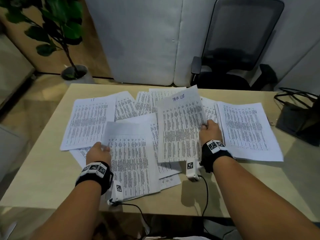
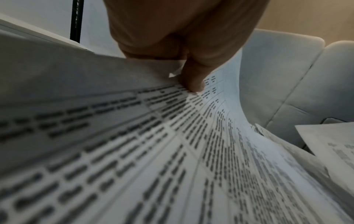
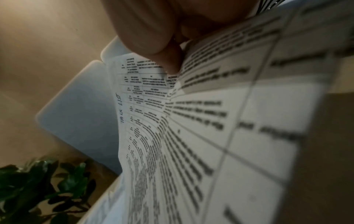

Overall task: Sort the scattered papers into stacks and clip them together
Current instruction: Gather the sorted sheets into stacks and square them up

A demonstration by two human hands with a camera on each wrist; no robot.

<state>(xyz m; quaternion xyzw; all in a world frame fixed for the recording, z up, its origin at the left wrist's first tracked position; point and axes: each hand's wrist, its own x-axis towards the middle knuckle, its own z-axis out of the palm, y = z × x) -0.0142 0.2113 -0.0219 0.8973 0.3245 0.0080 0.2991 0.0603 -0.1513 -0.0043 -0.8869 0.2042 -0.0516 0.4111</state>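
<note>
- Right hand (image 1: 210,130) has a printed sheet headed "TASK LIST" (image 1: 180,125) by its right edge, lifted off the desk (image 1: 43,179) and tilted up toward the camera.
- The right wrist view shows the fingers (image 3: 170,60) curled and pinching that sheet, thumb on the printed face.
- Left hand (image 1: 98,153) grips the left edge of another printed sheet (image 1: 129,158); its upper part is raised and curves upward.
- In the left wrist view the fingers (image 2: 193,78) are pressed together, pinching this page, which bends beneath them.
- Loose papers (image 1: 131,104) lie scattered and overlapping across the middle of the desk, fanned toward the far edge.
- One sheet marked "IT" (image 1: 88,122) lies flat at the left, just beside the left hand's page.
- At the right sits a neater stack (image 1: 245,130), just beside the right hand.
- Beyond the desk: a black mesh office chair (image 1: 240,40), a potted plant (image 1: 57,32) at the far left, and a dark bag (image 1: 297,115) on the desk's right edge.
</note>
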